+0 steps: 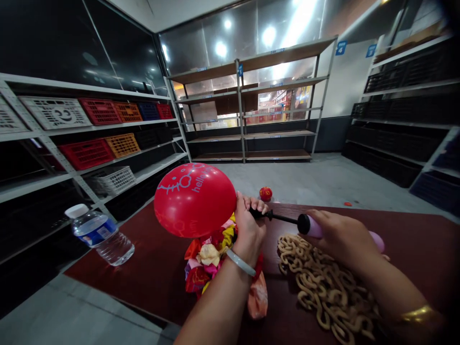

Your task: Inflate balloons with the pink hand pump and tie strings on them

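A red balloon, inflated and printed with a face and lettering, sits at the end of a hand pump with a lilac barrel and black rod. My left hand is closed around the pump's black end beside the balloon; the balloon's neck is hidden by my fingers. Wrapped around the lilac barrel is my right hand, with part of the rod showing between both hands. Several crumpled multicoloured limp balloons lie under my left wrist. A heap of tan curly pieces lies below my right hand.
A capped water bottle stands at the left of the dark red table. Beyond it, a small red ball with yellow marks. Shelves with crates line the left; a metal rack stands behind, and dark crates on the right.
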A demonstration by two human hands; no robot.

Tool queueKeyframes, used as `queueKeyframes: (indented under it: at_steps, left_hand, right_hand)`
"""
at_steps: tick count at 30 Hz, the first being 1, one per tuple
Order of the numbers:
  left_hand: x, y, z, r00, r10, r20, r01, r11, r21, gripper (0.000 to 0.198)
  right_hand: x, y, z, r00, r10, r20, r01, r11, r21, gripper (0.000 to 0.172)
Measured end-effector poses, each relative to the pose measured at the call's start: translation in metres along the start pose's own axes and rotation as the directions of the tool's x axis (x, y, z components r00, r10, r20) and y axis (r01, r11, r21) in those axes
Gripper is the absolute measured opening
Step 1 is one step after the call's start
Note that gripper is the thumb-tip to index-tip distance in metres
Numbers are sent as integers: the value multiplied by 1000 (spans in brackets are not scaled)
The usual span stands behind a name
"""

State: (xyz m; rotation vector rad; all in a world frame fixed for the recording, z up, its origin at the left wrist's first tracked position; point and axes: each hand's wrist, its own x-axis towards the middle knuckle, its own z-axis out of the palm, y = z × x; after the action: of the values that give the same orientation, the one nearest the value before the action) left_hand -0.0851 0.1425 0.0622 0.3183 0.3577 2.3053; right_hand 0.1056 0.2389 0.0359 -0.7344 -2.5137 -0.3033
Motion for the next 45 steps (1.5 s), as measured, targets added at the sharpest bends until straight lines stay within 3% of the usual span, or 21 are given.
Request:
queueKeyframes:
  at_steps: [7,14,22,30,33,35,37,40,45]
  left_hand:
    - [-22,-37,1,992,-98,75,97,995,20,47]
    - [-16,-28,1,996,-81,29,80,996,38,49]
    - [-17,-29,1,995,-97,-3,96,980,171,49]
    - [2,-1,-5,998,-63,14,61,990,129,46]
    - [10,9,-7,993,-107,-45,111,988,106,44]
    - [13,10,-9,988,-126,-89,136,985,111,40]
    - [14,8,-10,986,-134,-101,146,981,129,38]
    - [15,4,-11,990,-132,-54,139,977,162,42]
    - [12,0,-11,981,-192,32,180,958,224,48]
  right_hand:
    - [2,-24,-6,999,-33,33,32,999,30,49]
    - [1,-28,-4,985,-174,-17,175,980,91,57]
    - [1,-28,-10,983,-158,89,148,983,113,53]
    - [-1,-12,-9,988,-129,81,117,983,143,47]
    - [-2,9,-8,996,-32,80,20,988,150,51]
    - [-3,33,-7,991,98,92,-109,986,129,56]
    - [-6,62,-6,954,256,155,-272,958,89,59]
    - [-16,107,-2,853,446,273,-478,876,63,57]
    - [-40,153,14,698,590,406,-659,751,44,62]
